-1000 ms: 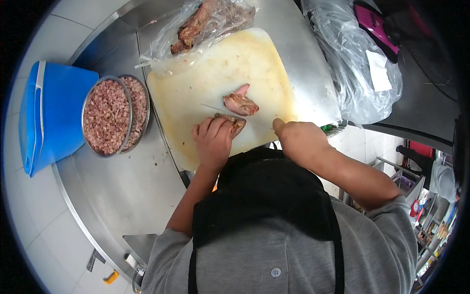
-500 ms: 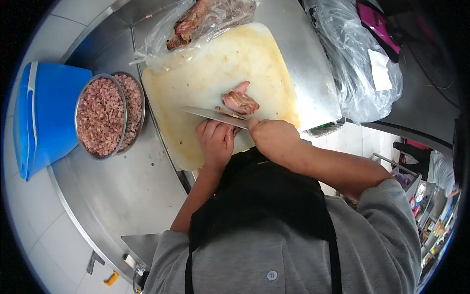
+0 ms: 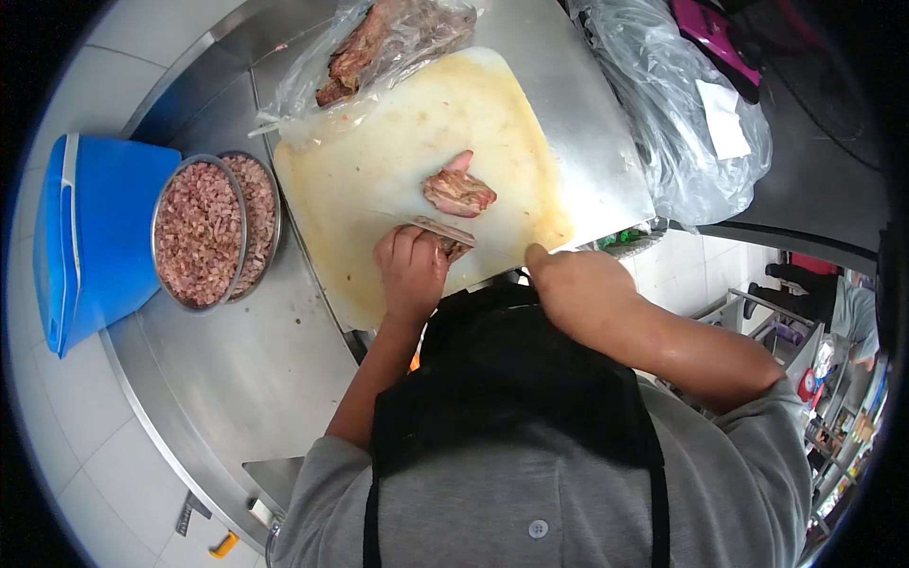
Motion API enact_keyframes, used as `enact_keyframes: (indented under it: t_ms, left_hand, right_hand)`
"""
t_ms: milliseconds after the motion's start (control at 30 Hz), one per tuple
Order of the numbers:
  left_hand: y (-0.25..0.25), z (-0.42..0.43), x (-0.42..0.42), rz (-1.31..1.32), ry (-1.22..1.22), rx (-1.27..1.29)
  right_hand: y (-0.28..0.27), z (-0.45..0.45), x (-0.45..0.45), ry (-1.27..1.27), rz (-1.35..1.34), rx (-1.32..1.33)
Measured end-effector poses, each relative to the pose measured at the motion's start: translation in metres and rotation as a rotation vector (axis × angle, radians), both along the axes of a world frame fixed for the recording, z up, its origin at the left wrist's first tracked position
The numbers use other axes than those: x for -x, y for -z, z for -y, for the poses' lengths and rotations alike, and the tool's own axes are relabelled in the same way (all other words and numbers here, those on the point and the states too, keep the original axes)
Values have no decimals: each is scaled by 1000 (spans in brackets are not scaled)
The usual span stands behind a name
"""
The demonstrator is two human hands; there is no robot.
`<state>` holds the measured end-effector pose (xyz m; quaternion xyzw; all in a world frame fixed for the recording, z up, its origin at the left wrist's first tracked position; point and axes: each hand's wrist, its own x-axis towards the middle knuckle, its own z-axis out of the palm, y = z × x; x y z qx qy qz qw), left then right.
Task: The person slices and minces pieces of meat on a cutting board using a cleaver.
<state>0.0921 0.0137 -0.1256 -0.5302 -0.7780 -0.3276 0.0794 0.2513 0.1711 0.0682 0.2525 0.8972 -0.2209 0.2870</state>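
Note:
My left hand (image 3: 414,270) is closed on a piece of cooked meat (image 3: 456,239) and presses it on the white cutting board (image 3: 369,180), near the board's front edge. Just beyond it lies a larger chunk of meat (image 3: 459,194), untouched. My right hand (image 3: 582,289) is a fist at the board's near right edge, apart from the meat. The kitchen knife it gripped half a second ago is hardly visible now, its blade hidden or edge-on.
Two bowls of diced meat (image 3: 199,232) stand left on the steel counter (image 3: 237,379), beside a blue bin (image 3: 114,227). A plastic bag with meat (image 3: 355,57) overlaps the board's far corner. Clear plastic bags (image 3: 653,123) lie right. Another person (image 3: 852,317) is at far right.
My right hand has drawn back right and towards me, taking the knife blade off the meat. My left hand stays on its piece, whose cut side now shows. The view has shifted slightly.

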Motion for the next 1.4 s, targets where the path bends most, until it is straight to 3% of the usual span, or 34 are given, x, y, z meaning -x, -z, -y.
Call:
enact_keyframes:
  t_ms: [133, 333, 433, 533, 633, 733, 867, 967, 1033, 1133, 1267, 1333, 1400]
  left_hand:
    - [-1, -3, 0, 2, -4, 6]
    - [3, -2, 11, 83, 5, 27]
    - [-3, 3, 9, 36, 1, 16]
    - [-3, -1, 18, 40, 46, 47]
    - [-4, -1, 11, 108, -21, 39]
    - [3, -2, 9, 124, -16, -6]
    - [1, 11, 11, 148, 20, 32]
    - [-29, 7, 16, 216, 103, 57]
    - [-39, 19, 10, 59, -200, -9]
    - [-30, 14, 2, 167, -307, -50]
    - [6, -8, -7, 197, -225, -55]
    - [-4, -14, -11, 56, -98, 54]
    - [-11, -15, -10, -55, -121, 54]
  right_hand:
    - [-3, -8, -10, -30, 43, 18]
    - [63, -4, 31, -21, -101, 21]
    - [56, -2, 28, -27, -64, 52]
    - [34, -3, 28, -81, -201, 33]
    - [6, -9, 8, -53, -49, 64]
    - [61, 0, 13, 1, -125, 51]
    - [73, -5, 29, -90, -244, 20]
    - [70, -27, 20, -84, -208, 48]
    - [68, -34, 8, -18, -132, 80]
    - [59, -23, -1, -18, -97, 56]
    - [36, -21, 2, 44, -112, 14]
    - [20, -24, 1, 50, -108, 1]
    - [17, -22, -3, 57, -111, -12]
